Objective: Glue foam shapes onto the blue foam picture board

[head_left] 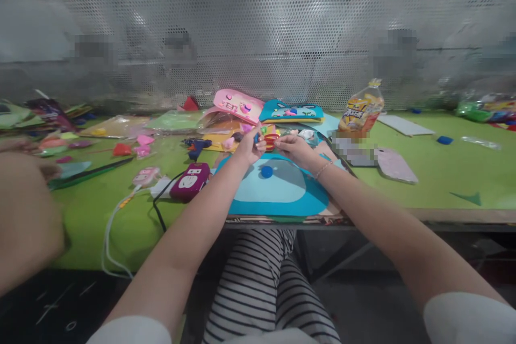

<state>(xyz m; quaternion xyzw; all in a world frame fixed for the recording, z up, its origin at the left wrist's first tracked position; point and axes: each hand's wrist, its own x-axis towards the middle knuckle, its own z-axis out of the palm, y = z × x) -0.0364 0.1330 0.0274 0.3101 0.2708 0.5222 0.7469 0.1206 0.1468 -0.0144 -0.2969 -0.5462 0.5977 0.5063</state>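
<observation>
My left hand (251, 146) is closed over the middle of the work area, with a bit of blue showing at its fingers; the kind of thing is too small to make out. My right hand (297, 150) is pinched just to the right, and what sits in its fingertips is unclear. Between the two hands shows a round red and yellow piece (272, 141). Below them lies a blue sheet with a pale blue oval (274, 193), and a small blue disc (266, 172) rests on it. Behind are a pink decorated cutout (237, 105) and a blue decorated cutout (292, 111).
A purple power bank (190, 181) with cables and a dark glue gun (197, 146) lie to the left. At right stand a snack bag (360, 108) and a phone (397, 165). A co-worker's arm (28, 215) reaches in at far left. A perforated metal screen (258, 32) closes the back.
</observation>
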